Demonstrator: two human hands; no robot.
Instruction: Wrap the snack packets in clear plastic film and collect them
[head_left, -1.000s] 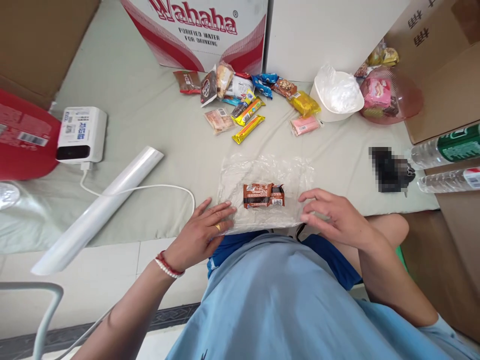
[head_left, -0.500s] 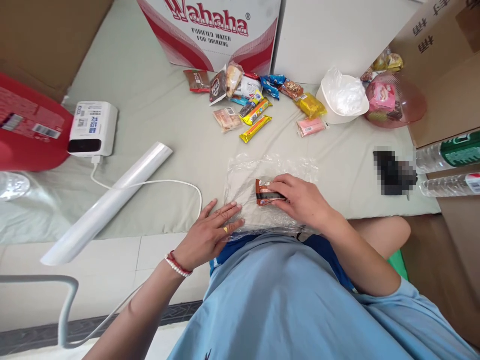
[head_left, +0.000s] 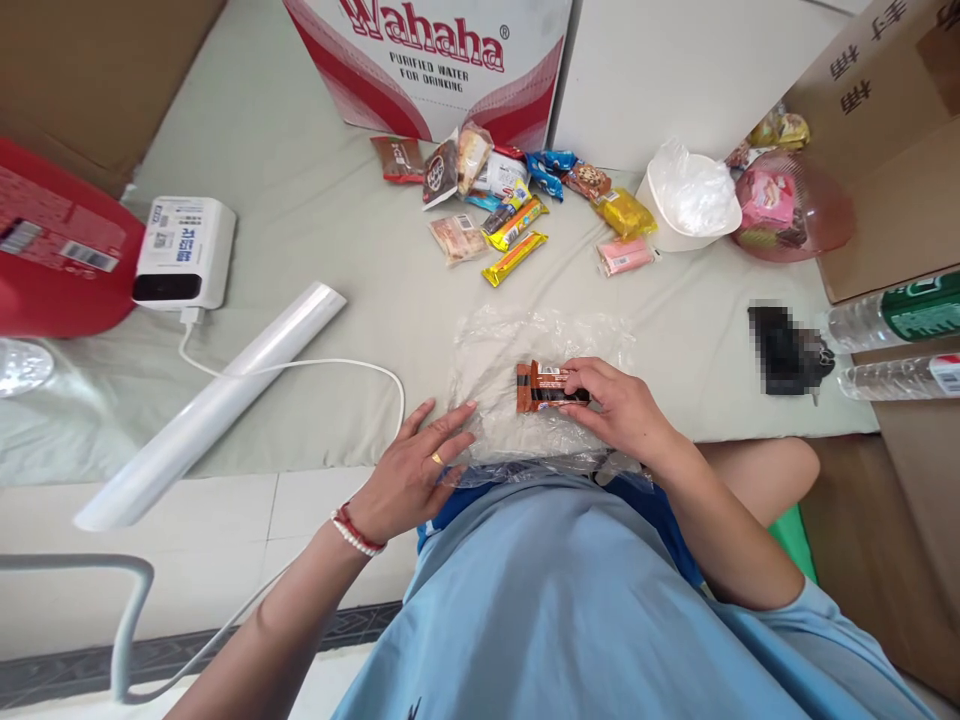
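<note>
The right hand [head_left: 619, 410] pinches a brown snack bar [head_left: 541, 387] by its right end, fingers closed over the wrapper, and holds it on the middle of a clear plastic sheet [head_left: 501, 345] spread on the grey-green mat [head_left: 300, 200]. The left hand [head_left: 416, 468] lies flat and spread, fingertips pressing the sheet's near left corner. Beyond the sheet a heap of wrapped snacks [head_left: 499, 190] lies well apart from it, below the Wahaha water carton [head_left: 427, 60]. To the right of the heap stands a white bowl [head_left: 679, 215] lined with plastic, and beside that a pink lidded container [head_left: 791, 205]. Left of the sheet, a roll of plastic film [head_left: 217, 405] lies slantwise, a white cable [head_left: 300, 365] crossing it from a white device [head_left: 184, 252]. Two water bottles [head_left: 892, 340] lie to the sheet's far right.
</note>
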